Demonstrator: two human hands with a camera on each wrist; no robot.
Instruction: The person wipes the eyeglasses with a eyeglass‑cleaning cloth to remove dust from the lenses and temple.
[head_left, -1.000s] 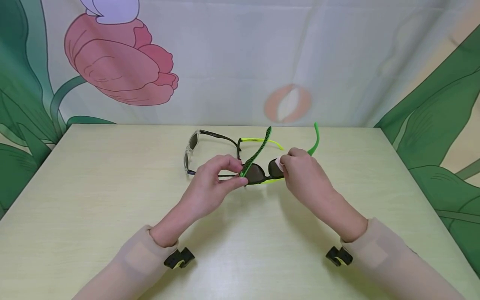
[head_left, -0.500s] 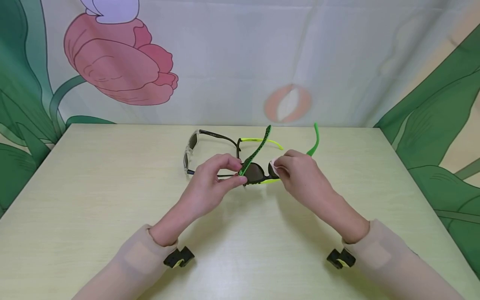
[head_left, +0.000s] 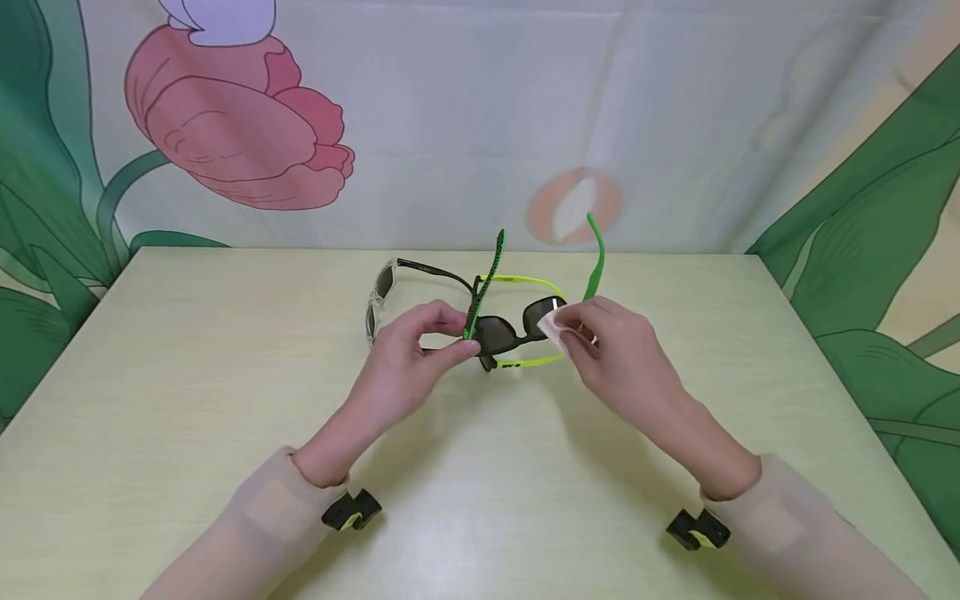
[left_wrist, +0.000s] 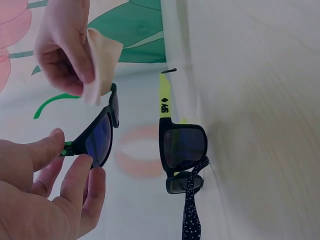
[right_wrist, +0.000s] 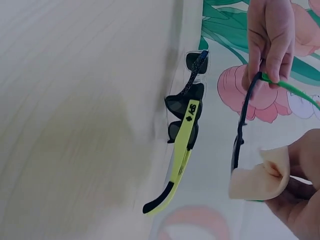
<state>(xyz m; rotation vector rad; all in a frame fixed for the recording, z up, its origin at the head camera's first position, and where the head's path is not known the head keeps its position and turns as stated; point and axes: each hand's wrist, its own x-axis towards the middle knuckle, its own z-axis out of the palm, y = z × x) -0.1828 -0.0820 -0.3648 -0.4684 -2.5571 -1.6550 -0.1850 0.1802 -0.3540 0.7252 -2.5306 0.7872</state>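
Dark-lensed sunglasses point(head_left: 497, 335) with green temples are held up above the table. My left hand point(head_left: 411, 348) pinches them at the left hinge, where the patterned green temple point(head_left: 487, 279) meets the frame. In my right hand point(head_left: 626, 350) is a small pale cloth point(head_left: 553, 327), pinched between thumb and fingers at the right lens point(head_left: 542, 312). From the left wrist view, the cloth point(left_wrist: 102, 65) hangs folded by the far end of the frame, with the left fingers point(left_wrist: 75, 175) at the near end. The right wrist view shows the cloth point(right_wrist: 260, 175) overlapping that frame's lower end.
Behind the held pair, sunglasses with yellow temples point(head_left: 525, 362) stand on the table point(head_left: 225, 400). Left of them lies a clear-framed pair point(head_left: 372, 304) with dark temples. A printed curtain point(head_left: 450, 125) hangs behind the table's far edge.
The held sunglasses have shifted left and slightly up with my left hand, their lenses tilting. My right hand has drawn slightly right relative to them, showing more of the cloth and right lens.
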